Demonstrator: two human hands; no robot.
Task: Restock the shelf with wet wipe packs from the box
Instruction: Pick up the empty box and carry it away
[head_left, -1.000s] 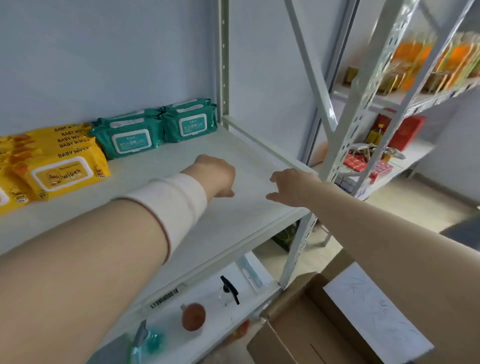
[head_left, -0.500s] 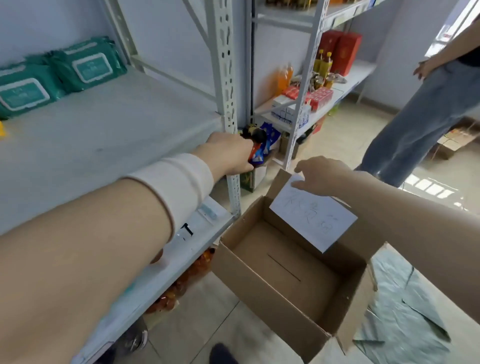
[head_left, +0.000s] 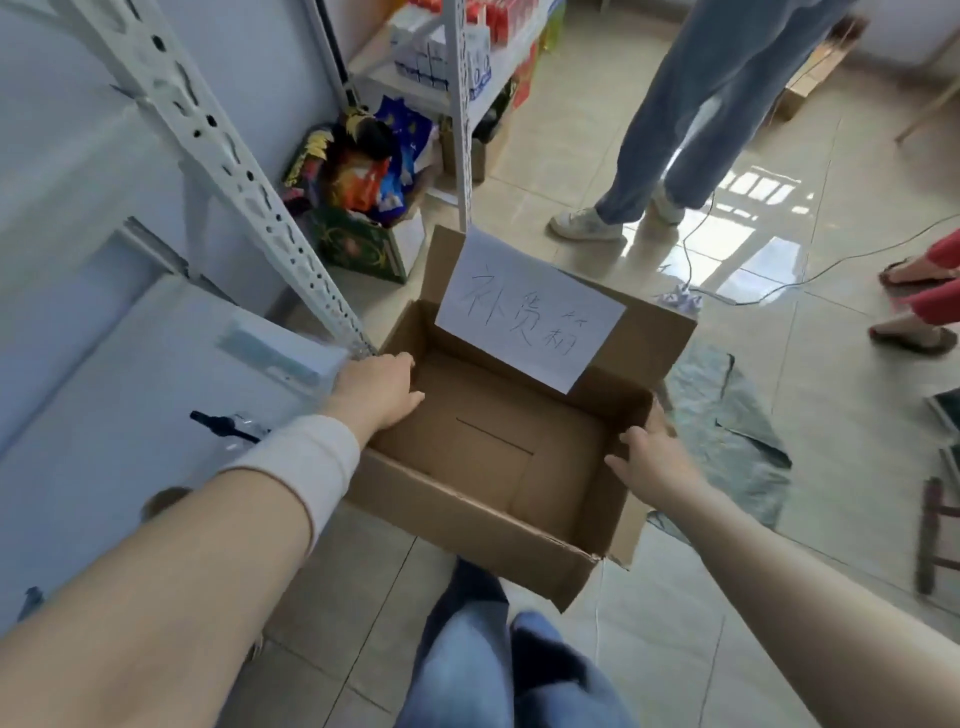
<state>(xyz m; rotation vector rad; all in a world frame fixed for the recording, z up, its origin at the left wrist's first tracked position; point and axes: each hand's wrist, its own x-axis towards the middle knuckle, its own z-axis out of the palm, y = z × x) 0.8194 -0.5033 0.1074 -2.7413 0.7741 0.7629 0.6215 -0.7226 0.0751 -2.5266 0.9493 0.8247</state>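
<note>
the cardboard box (head_left: 467, 525) sits open on the tiled floor, just beside the white upright post (head_left: 234, 171) of the shelf (head_left: 130, 389), and its bare brown bottom shows. my left hand (head_left: 379, 389), white band (head_left: 301, 467) on the wrist, is at the box's left wall; the fingers seem to curl over the rim and hold it, though blur makes that hard to be sure of. my right hand (head_left: 649, 452) grips the right wall, thumb inside, fingers outside. a handwritten paper sheet (head_left: 524, 312) lies on the far flap. another person's legs (head_left: 701, 104) in jeans stand beyond the box.
</note>
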